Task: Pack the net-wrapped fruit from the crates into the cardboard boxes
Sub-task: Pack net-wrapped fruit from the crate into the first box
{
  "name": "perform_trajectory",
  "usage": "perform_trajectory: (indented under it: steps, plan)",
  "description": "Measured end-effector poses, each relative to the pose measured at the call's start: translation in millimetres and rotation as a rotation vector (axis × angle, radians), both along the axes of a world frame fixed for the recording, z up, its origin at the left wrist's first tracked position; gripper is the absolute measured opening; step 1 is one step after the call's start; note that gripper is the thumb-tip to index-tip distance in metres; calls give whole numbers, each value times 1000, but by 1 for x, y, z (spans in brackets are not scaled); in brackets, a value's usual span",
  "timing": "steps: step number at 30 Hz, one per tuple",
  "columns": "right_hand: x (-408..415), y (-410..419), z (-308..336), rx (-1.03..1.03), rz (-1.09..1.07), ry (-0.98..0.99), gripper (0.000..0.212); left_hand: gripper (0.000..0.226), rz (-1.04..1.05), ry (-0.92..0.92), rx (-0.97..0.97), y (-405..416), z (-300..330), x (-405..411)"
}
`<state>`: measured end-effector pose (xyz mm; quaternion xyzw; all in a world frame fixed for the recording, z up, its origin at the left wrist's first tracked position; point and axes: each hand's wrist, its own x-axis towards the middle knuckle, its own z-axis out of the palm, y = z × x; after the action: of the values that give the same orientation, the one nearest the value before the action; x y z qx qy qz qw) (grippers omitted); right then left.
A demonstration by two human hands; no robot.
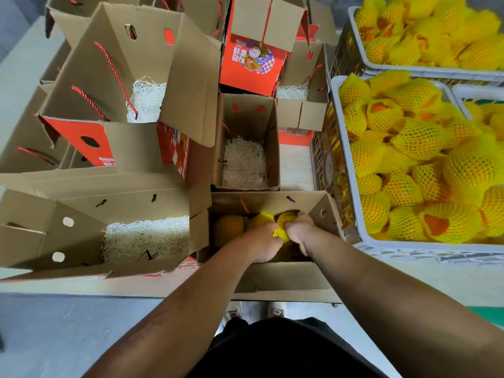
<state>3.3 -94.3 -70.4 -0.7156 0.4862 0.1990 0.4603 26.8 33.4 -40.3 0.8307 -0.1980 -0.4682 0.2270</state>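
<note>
Reaching down into the near box (272,276), both hands are on the fruit: left hand (263,242) curled over one yellow-netted piece, right hand (298,230) gripping another just beside it, fingers wrapped round the net (281,234). A third fruit (229,229) sits at the box's left end, alone. Risk here, I'd say: squeezing them in tight could bruise the fruit or drag a net off, and a loose net tail could snag on the red rope handle (243,205) at the far wall. Nets look soft, foamy, bright yellow, orange skin peeking through. Beyond, an empty box (245,159) waits with pale shredded padding. To the right, the crate (346,170) is heaped with wrapped fruit; a second crate (362,50) behind is full too.
</note>
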Motion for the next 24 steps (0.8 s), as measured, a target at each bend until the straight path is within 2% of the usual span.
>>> perform_trajectory:
  steps: [2,5,8,10,12,14,17,19,20,24]
  plan:
    - [0,-3,-2,105,-62,-22,49,57,6,27,9,-1,0,-2]
    - [-3,-6,3,51,-27,-29,49,57,30,25,-4,-3,-3,-4]
    - [0,0,9,59,45,-17,51,48,177,-60,-171,-5,-6,-2]
    - [0,2,19,22,108,14,44,42,306,-122,-276,-4,-7,1]
    - [-5,1,24,-14,172,-4,39,39,349,-163,-277,-3,-9,4]
    - [-12,-4,26,-35,188,-56,41,41,286,-166,-210,-2,-13,8]
    - [-10,-2,29,-4,217,7,52,49,2,-156,-15,-4,-14,8]
    - [-6,3,33,-49,384,59,55,51,-189,-209,99,-4,-16,7]
    - [-1,-1,28,-56,366,73,53,54,-243,-225,159,-3,-17,7]
    - [-5,-11,7,79,20,-80,38,53,-264,-317,339,7,-19,11]
